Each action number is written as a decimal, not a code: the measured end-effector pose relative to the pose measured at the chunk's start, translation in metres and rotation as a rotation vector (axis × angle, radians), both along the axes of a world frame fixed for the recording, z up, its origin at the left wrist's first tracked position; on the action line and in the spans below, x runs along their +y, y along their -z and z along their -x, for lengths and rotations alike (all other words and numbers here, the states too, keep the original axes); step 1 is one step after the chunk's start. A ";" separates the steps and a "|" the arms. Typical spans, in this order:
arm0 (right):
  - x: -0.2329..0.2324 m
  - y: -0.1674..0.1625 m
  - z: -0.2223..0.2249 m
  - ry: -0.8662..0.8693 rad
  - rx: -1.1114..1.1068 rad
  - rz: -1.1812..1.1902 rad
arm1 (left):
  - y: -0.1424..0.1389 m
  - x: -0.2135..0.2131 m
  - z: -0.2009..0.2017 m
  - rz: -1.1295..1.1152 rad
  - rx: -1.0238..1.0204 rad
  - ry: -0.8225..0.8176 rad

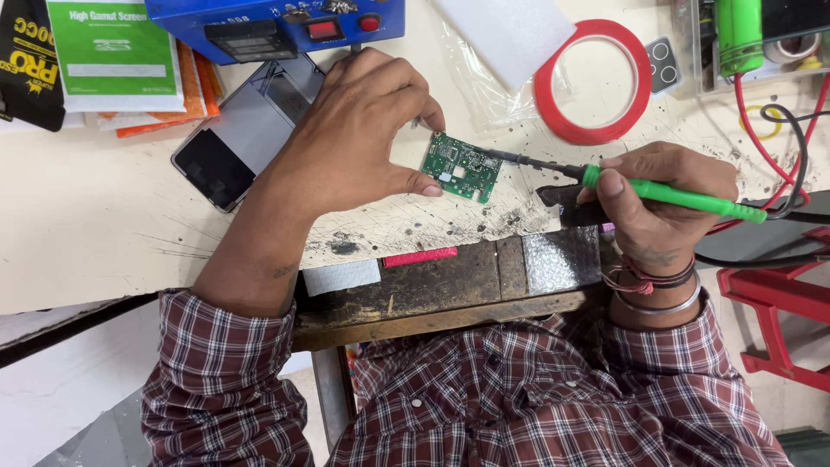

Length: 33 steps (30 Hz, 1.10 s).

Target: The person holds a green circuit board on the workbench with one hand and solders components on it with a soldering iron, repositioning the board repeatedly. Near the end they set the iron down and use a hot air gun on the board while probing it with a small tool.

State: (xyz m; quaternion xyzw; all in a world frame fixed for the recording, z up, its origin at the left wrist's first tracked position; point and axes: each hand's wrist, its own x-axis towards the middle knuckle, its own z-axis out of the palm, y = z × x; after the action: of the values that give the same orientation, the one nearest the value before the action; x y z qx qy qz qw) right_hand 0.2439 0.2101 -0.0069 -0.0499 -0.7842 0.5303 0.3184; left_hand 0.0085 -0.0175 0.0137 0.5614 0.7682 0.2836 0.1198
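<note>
A small green circuit board (462, 167) lies on the scorched cream worktop (104, 225). My left hand (354, 130) pinches its left edge between thumb and forefinger and holds it flat. My right hand (661, 203) grips a green-handled soldering iron (683, 195) like a pen. Its dark metal tip touches the right side of the board. A dark object sits under my right thumb, partly hidden.
A blue power unit (277, 22) stands at the back. A phone with its back off (246, 130) lies left of my left hand. A red tape roll (592, 79), plastic bags, printed packets at far left, red and black cables, a red stool at right.
</note>
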 end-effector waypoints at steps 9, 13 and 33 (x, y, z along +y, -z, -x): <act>0.003 0.009 -0.007 -0.025 -0.018 0.020 | -0.003 -0.002 0.001 -0.012 0.008 0.024; 0.004 0.010 -0.008 0.000 -0.024 0.010 | -0.003 -0.002 0.001 -0.027 -0.007 0.025; 0.005 0.010 -0.007 -0.015 -0.021 0.014 | -0.001 -0.002 0.001 -0.007 -0.015 0.012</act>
State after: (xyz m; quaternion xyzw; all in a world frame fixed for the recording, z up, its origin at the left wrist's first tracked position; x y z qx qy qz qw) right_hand 0.2505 0.2149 -0.0172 -0.0518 -0.7841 0.5377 0.3056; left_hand 0.0071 -0.0198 0.0150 0.5644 0.7627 0.2898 0.1254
